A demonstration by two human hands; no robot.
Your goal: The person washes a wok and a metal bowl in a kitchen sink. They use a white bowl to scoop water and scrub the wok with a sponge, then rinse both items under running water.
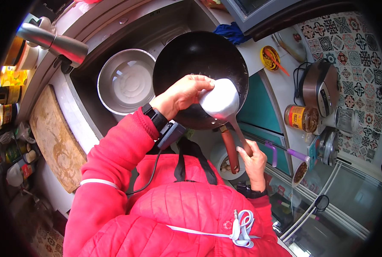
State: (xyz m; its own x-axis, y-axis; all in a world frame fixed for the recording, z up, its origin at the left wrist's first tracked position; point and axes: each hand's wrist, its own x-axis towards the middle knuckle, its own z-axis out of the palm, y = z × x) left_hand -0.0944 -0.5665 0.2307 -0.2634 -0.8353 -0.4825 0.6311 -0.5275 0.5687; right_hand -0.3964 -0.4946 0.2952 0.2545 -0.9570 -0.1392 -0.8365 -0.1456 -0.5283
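Observation:
A metal wok spatula point(221, 99) is held over a dark wok point(199, 53) by both hands. My left hand point(186, 93) pinches the edge of its blade between thumb and fingers. Around the lower end of its brown handle, my right hand point(253, 159) is closed. The wok rests at the right part of the sink, its reddish-brown handle point(230, 151) pointing towards me. Left of the wok, a round metal basin point(125, 82) holds water inside the sink. My left hand and the blade cover part of the wok's inside.
A faucet point(54, 43) reaches over the sink's left rim. A wooden cutting board point(56, 138) lies at the left. On the right counter are a yellow bowl point(270, 58) with an orange utensil, a glass jar point(302, 118) and a rice cooker point(319, 85). A blue cloth point(232, 33) lies behind the wok.

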